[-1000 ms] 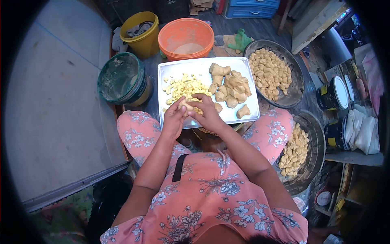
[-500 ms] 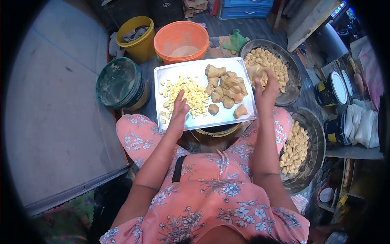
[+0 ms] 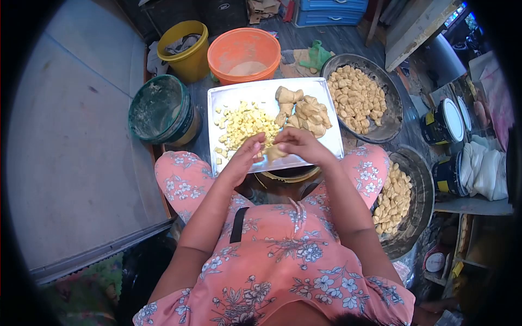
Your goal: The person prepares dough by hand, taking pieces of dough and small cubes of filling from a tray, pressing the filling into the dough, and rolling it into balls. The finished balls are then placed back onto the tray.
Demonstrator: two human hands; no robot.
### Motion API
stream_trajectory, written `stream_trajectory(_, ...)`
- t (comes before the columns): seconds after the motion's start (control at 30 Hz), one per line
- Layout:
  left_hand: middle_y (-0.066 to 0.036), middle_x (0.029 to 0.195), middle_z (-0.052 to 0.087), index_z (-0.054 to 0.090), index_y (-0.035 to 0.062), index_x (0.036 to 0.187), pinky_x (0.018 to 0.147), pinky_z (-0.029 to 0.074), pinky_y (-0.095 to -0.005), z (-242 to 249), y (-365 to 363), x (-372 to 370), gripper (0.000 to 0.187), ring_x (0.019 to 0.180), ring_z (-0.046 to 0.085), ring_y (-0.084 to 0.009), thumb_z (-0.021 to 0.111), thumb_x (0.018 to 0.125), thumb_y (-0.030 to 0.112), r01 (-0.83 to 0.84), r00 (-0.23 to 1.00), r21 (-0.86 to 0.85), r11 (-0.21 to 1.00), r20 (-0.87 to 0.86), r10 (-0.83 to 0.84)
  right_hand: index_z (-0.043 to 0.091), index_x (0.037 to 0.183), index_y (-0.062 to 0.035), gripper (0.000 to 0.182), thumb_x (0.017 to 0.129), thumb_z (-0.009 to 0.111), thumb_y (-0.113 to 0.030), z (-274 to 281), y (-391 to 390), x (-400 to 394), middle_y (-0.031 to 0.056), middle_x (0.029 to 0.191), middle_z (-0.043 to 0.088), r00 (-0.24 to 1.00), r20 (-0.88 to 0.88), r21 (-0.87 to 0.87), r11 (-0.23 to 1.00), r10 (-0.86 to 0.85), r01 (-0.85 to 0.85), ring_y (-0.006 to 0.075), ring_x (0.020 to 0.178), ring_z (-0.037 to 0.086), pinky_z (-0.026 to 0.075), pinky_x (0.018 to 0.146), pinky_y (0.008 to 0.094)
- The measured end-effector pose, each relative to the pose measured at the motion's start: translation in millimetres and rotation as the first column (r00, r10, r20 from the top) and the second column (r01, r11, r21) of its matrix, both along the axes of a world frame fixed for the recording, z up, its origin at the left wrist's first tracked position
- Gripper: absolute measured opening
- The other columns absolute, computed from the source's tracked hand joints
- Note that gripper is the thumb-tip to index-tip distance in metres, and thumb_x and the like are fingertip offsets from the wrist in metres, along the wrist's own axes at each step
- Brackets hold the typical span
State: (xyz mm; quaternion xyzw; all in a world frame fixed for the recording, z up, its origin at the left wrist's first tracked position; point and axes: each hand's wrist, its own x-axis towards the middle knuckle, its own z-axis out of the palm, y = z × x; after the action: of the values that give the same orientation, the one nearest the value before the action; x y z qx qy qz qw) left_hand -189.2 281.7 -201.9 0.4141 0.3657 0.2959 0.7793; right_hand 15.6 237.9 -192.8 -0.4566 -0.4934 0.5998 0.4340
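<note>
- The piece point(image 3: 275, 152) of dough, blurred, lies between the two hands over the near edge of the tray point(image 3: 321, 150), at the fingertips of the right grip point(image 3: 278, 142) and just beside the left grip point(image 3: 261, 146).
- Right grip: fingers bent and a little parted, reaching inward over the piece; I cannot tell whether they pinch it or only touch it.
- Left grip: fingers curved toward the piece, beside the cubes; I cannot tell whether it pinches anything.
- The tray holds loose yellow cubes point(image 3: 243, 124) on its left part and brown lumps point(image 3: 312, 115) of dough on its right.
- Beyond the right side of the tray, a round black pan point(image 3: 395, 115) holds many small shaped pieces point(image 3: 356, 95).
- A second black pan point(image 3: 421, 217), beside the right knee, holds more such pieces point(image 3: 392, 201).
- Behind the tray, an orange tub point(image 3: 244, 51) has pale powder point(image 3: 247, 68) inside.
- A yellow bucket point(image 3: 187, 60) contains a cloth point(image 3: 183, 44).
- The green bucket point(image 3: 160, 108), left of the tray, has pale smears inside.
</note>
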Motion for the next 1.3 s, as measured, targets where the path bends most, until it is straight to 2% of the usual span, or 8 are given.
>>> stream_trajectory(0.13, -0.007, 0.090, 0.060, 0.056, 0.0057, 0.106, 0.067, 0.049, -0.0260, -23.7, 11.0, -19.0, 0.019, 0.076, 0.060, -0.0151, 0.051, 0.090, 0.016, 0.040, 0.994, -0.140, 0.989, 0.110, -0.025, 0.059, 0.094, -0.0049, 0.014, 0.081, 0.060, -0.010, -15.3, 16.4, -44.4, 0.0044, 0.086, 0.058, 0.900, 0.359, 0.217, 0.960, -0.245, 0.175, 0.0152, 0.077, 0.057, 0.046, 0.067, 0.0294)
stream_trajectory(0.4, -0.012, 0.098, 0.057, 0.052, 0.0040, 0.106, 0.073, 0.051, -0.0279, -27.0, 24.3, -60.7, 0.024, 0.085, 0.059, -0.0196, 0.049, 0.082, 0.002, -0.167, 0.944, -0.252, 0.953, 0.237, 0.228, 0.065, 0.084, -0.0114, 0.014, 0.070, 0.064, -0.015, -78.8, 16.4, -65.2, 0.0056, 0.091, 0.053, 0.404, 0.883, 0.378, 0.874, -0.240, -0.306, 0.0235, 0.095, 0.049, 0.038, 0.081, 0.0348)
stream_trajectory(0.53, -0.011, 0.099, 0.058, 0.051, 0.0056, 0.109, 0.079, 0.050, -0.0305, -27.6, 20.8, -58.6, 0.029, 0.091, 0.059, -0.0218, 0.052, 0.081, 0.002, -0.224, 0.935, -0.230, 0.947, 0.224, 0.276, 0.065, 0.087, -0.0077, 0.015, 0.074, 0.066, -0.015, -59.7, 19.8, -65.4, 0.0051, 0.090, 0.058, 0.590, 0.710, 0.546, 0.830, -0.384, -0.116, 0.0196, 0.087, 0.054, 0.041, 0.077, 0.0319)
stream_trajectory(0.6, -0.014, 0.101, 0.056, 0.049, 0.0044, 0.109, 0.083, 0.051, -0.0304, -33.9, 20.6, -56.5, 0.032, 0.094, 0.059, -0.0232, 0.052, 0.080, -0.006, -0.192, 0.902, -0.266, 0.945, 0.331, 0.277, 0.063, 0.090, -0.0033, 0.017, 0.078, 0.066, -0.015, -36.9, 20.5, -70.3, 0.0058, 0.087, 0.062, 0.924, 0.266, 0.148, 0.959, -0.274, 0.241, 0.0144, 0.077, 0.057, 0.045, 0.071, 0.0277)
stream_trajectory(0.7, -0.012, 0.101, 0.058, 0.051, 0.0076, 0.112, 0.081, 0.051, -0.0301, -33.3, 15.4, -40.6, 0.031, 0.090, 0.060, -0.0210, 0.053, 0.082, -0.003, -0.235, 0.889, -0.246, 0.940, 0.336, 0.310, 0.062, 0.091, 0.0005, 0.019, 0.081, 0.066, -0.015, -23.1, 21.6, -84.8, 0.0066, 0.081, 0.063, 0.913, 0.034, 0.285, 0.879, -0.407, 0.381, 0.0103, 0.070, 0.056, 0.046, 0.065, 0.0245)
stream_trajectory(0.83, -0.012, 0.102, 0.057, 0.051, 0.0045, 0.111, 0.080, 0.050, -0.0294, -30.7, 12.3, -26.5, 0.028, 0.092, 0.059, -0.0203, 0.054, 0.084, -0.001, -0.290, 0.862, -0.256, 0.922, 0.349, 0.368, 0.063, 0.094, -0.0031, 0.022, 0.076, 0.069, -0.015, -20.2, 17.1, -81.0, 0.0096, 0.091, 0.062, 0.846, 0.322, 0.570, 0.801, -0.425, 0.185, 0.0210, 0.082, 0.058, 0.045, 0.073, 0.0292)
stream_trajectory(1.1, -0.015, 0.121, 0.046, 0.040, 0.0053, 0.126, 0.089, 0.045, -0.0330, -16.3, -1.0, -4.6, 0.043, 0.109, 0.050, -0.0232, 0.056, 0.087, 0.012, -0.150, 0.963, -0.013, 0.989, 0.226, 0.149, 0.066, 0.100, -0.0128, 0.027, 0.078, 0.064, -0.029, -31.7, -3.3, -73.9, 0.0147, 0.137, 0.034, 0.811, 0.533, 0.518, 0.850, -0.240, -0.090, 0.0333, 0.124, 0.032, 0.023, 0.101, 0.0447)
stream_trajectory(1.3, -0.011, 0.140, 0.025, 0.026, 0.0096, 0.137, 0.100, 0.027, -0.0374, -17.8, 9.3, 3.0, 0.064, 0.126, 0.028, -0.0246, 0.044, 0.089, 0.049, -0.203, 0.978, 0.227, 0.952, 0.096, 0.186, 0.049, 0.090, -0.0038, 0.025, 0.076, 0.067, -0.015, 4.4, -14.9, -58.5, 0.0067, 0.090, 0.052, 0.970, 0.122, 0.261, 0.950, -0.209, 0.171, 0.0161, 0.087, 0.051, 0.041, 0.079, 0.0298)
